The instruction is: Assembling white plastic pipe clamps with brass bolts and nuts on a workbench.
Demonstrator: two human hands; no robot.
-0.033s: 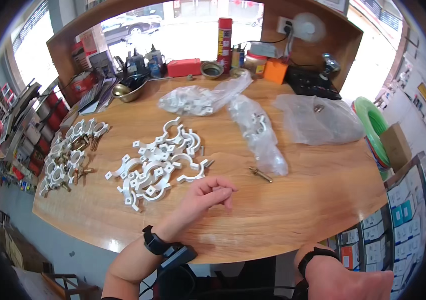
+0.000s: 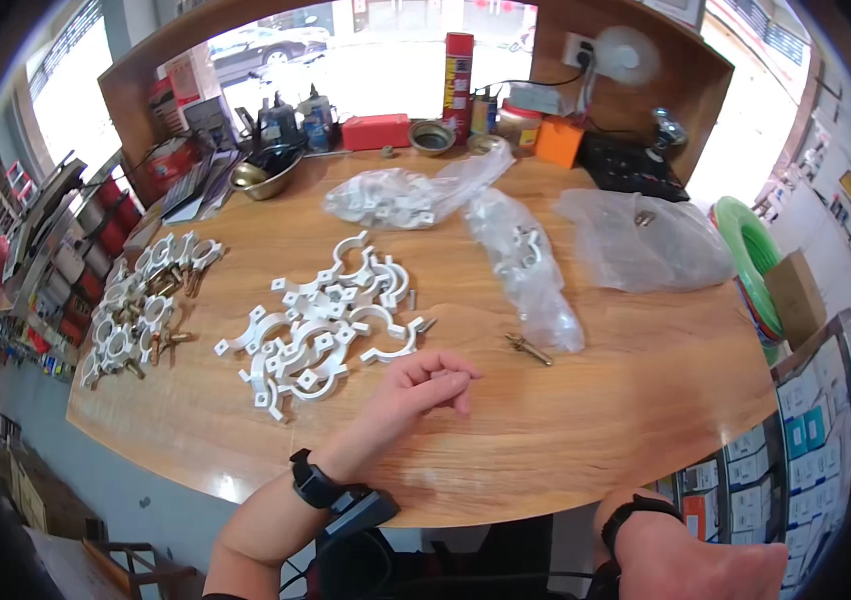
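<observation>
My left hand (image 2: pixel 421 388) hovers over or rests on the table's near middle, fingers loosely curled and thumb lying against them; no object shows in it. Just beyond it lies a loose pile of white pipe-clamp halves (image 2: pixel 321 335) with square-holed ends. A few small screws (image 2: pixel 427 325) lie at that pile's right side. Right of the hand, a brass-coloured bolt (image 2: pixel 529 349) lies alone on the wood. My right hand (image 2: pixel 691 560) is low at the right, off the table's near edge; its fingers are hidden. At far left sit assembled white ring clamps (image 2: pixel 118 343) with brass-coloured bolts.
Clear plastic bags (image 2: pixel 386 200) of white parts lie farther back, one bag (image 2: pixel 524 265) stretching toward me. A flatter bag (image 2: pixel 646 240) holds a small metal piece. Bowls, a red spray can (image 2: pixel 458 85) and a red box (image 2: pixel 377 132) line the back. Green hose coils (image 2: pixel 746 240) stand at right.
The view has shifted very slightly. My hands and the things on the table look the same.
</observation>
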